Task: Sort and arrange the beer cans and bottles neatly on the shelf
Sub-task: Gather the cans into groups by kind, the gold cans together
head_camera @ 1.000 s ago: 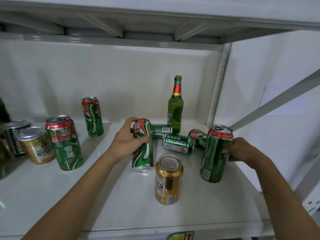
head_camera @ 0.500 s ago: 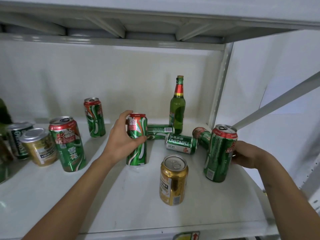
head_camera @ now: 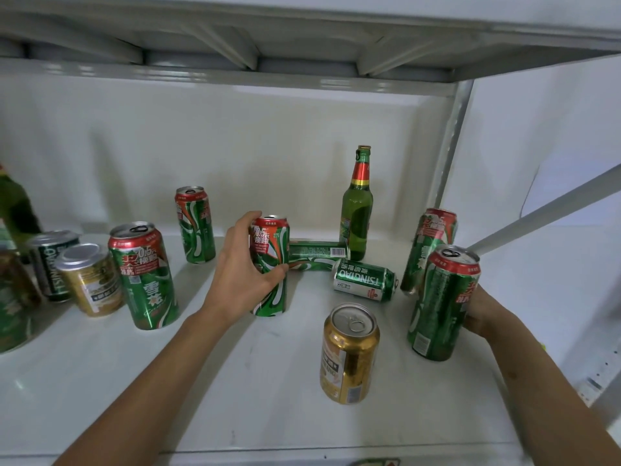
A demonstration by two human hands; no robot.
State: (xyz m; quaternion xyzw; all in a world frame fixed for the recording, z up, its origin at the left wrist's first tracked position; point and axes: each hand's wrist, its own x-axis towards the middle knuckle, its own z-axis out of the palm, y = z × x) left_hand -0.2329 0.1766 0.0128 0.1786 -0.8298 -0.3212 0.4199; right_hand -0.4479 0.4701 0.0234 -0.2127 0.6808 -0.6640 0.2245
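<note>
Shelf sorting was partly done.
Left hand gripped a standing can; right hand clasped a tall can; two cans lay toppled mid-frame.

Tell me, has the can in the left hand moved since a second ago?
Yes. The green can in the left hand went from tilted to upright on the shelf.

White shelf holds upright green-red cans left, middle and right, a gold can in front, two green cans lying flat mid-back, and a green bottle upright behind.
</note>
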